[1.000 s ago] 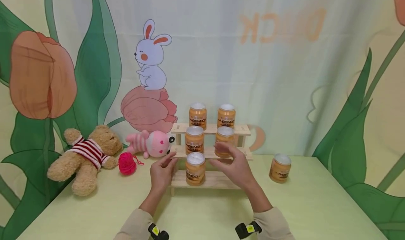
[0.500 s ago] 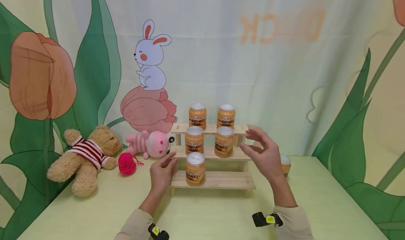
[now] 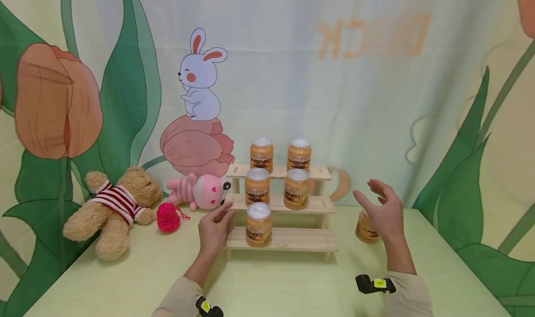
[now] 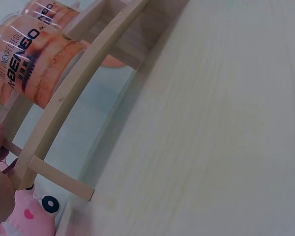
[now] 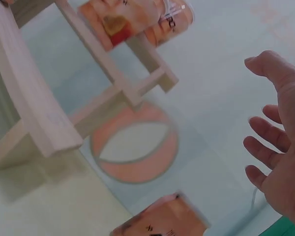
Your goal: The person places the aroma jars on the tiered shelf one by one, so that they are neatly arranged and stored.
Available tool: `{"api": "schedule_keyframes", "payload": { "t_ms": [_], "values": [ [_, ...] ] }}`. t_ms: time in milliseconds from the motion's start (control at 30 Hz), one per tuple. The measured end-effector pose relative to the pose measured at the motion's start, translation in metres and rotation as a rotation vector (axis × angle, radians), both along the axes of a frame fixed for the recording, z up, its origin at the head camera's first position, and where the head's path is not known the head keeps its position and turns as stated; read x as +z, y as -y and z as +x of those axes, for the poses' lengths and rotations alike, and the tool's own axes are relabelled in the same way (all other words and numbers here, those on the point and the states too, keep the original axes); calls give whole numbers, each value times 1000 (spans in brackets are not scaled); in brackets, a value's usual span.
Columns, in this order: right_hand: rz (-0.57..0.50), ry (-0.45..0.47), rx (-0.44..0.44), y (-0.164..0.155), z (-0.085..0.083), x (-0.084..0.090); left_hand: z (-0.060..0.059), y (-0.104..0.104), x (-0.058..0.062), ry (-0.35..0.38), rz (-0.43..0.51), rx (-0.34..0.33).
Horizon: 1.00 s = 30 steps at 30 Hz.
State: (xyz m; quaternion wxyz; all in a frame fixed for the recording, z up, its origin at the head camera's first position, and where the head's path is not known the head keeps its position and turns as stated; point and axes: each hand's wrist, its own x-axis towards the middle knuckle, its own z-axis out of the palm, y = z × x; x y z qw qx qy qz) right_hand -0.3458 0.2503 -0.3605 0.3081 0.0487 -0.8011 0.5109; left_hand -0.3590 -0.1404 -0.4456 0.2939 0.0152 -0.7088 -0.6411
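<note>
A three-step wooden display stand holds several orange-labelled cans with pale tops. Two cans stand on the top step, two on the middle, and one can at the left of the bottom step. My left hand holds the stand's left end, thumb and fingers about its wood in the left wrist view. To the right, my right hand is raised with fingers spread and nothing in it. It partly covers a lone can on the table. The right wrist view shows that can apart from the fingers.
A teddy bear in a striped sweater, a pink plush toy and a ball of red yarn lie left of the stand. Behind everything hangs a printed curtain.
My right hand has left the right can on the middle step and moved right to the lone can, its fingers spreading. My left hand stays at the stand.
</note>
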Motion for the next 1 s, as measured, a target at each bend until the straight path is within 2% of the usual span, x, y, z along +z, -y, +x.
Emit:
{"api": "schedule_keyframes", "payload": {
  "t_ms": [233,367,500,767,1000],
  "values": [
    [-36,70,-12,-13,-16,-20,1,4,-2,-24,6,10],
    [-11,140,-60,-22,-24,-33,1,1,-1,-31,6,-9],
    [1,166,-103,-31,-33,-46,0,-2,-1,-32,1,-5],
    [-27,222,-121,-41,-50,-67,-1,-1,1,6,27,-23],
    [-52,290,-99,-45,-56,-87,2,-1,0,0,16,-23]
  ]
}}
